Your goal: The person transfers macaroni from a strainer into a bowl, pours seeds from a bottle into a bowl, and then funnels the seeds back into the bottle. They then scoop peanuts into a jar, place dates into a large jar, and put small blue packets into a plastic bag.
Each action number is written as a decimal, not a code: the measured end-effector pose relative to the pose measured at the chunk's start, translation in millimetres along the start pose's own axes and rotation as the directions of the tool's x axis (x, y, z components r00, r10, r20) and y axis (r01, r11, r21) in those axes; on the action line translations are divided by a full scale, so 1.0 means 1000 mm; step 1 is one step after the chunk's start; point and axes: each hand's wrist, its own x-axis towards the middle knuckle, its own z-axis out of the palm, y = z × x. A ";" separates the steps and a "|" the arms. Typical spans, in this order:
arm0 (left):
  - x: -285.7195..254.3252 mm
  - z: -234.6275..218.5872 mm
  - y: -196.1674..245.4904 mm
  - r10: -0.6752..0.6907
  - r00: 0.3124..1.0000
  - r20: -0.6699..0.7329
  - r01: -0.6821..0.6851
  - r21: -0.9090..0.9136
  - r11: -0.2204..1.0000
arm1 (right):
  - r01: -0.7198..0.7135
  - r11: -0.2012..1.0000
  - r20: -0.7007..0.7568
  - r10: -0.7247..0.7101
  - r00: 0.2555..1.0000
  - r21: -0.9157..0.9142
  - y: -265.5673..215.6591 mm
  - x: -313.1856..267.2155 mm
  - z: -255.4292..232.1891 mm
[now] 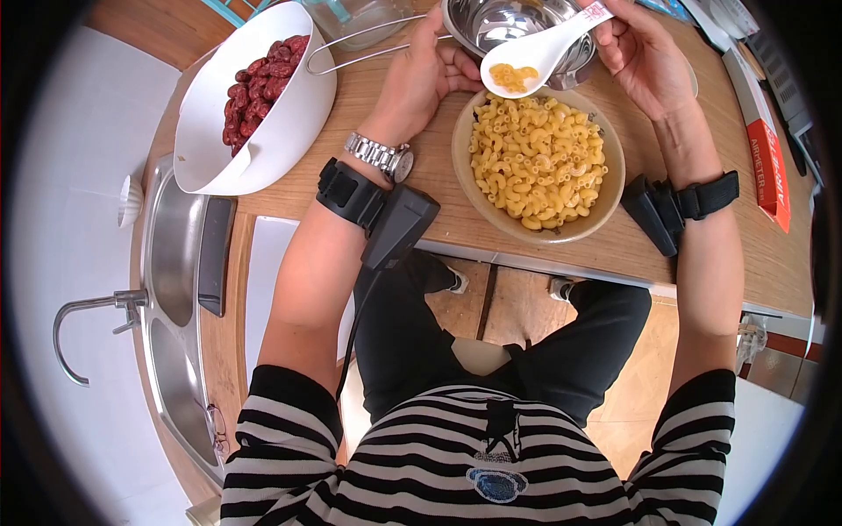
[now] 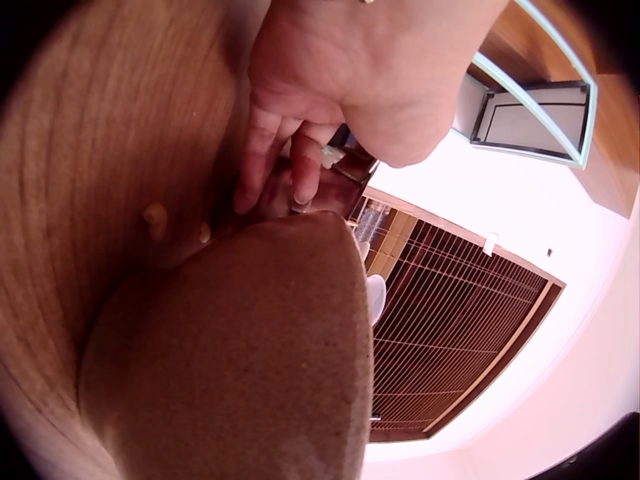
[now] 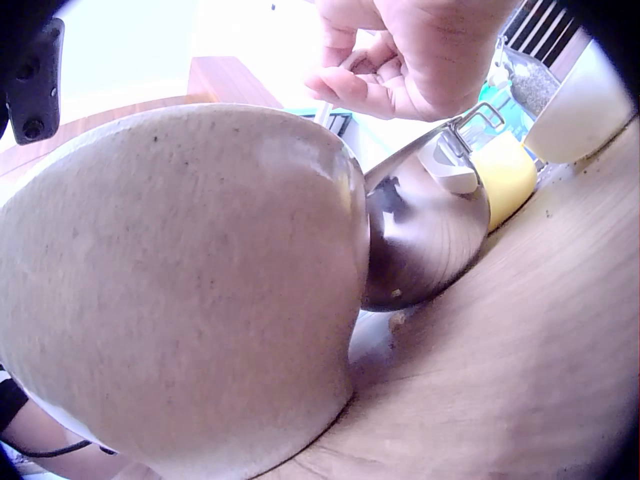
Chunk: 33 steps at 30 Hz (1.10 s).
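My right hand (image 1: 645,61) pinches the handle of a white soup spoon (image 1: 548,54). A little elbow macaroni (image 1: 513,77) lies in its bowl, above the far rim of a beige ceramic bowl (image 1: 463,180) full of macaroni (image 1: 539,162). Just beyond stands a shiny steel bowl (image 1: 491,26) with a long wire handle (image 1: 351,60) pointing left; the spoon partly covers it. At the steel bowl's left side my left hand (image 1: 419,79) holds it, fingers against its wall. In the left wrist view, fingertips (image 2: 303,190) show behind the ceramic bowl (image 2: 245,350).
A large white basin (image 1: 294,131) of dried red dates (image 1: 259,96) stands to the left, near a steel sink (image 1: 171,254) and a black phone (image 1: 216,254). A glass container (image 1: 355,22) is behind. On the right lies an orange-and-white box (image 1: 767,171). Stray macaroni (image 2: 155,218) lies on the tabletop.
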 end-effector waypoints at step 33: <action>0.002 -0.003 -0.004 -0.025 1.000 -0.011 0.025 0.011 1.000 | 0.014 0.998 -0.007 -0.014 1.000 0.053 0.002 0.000 -0.002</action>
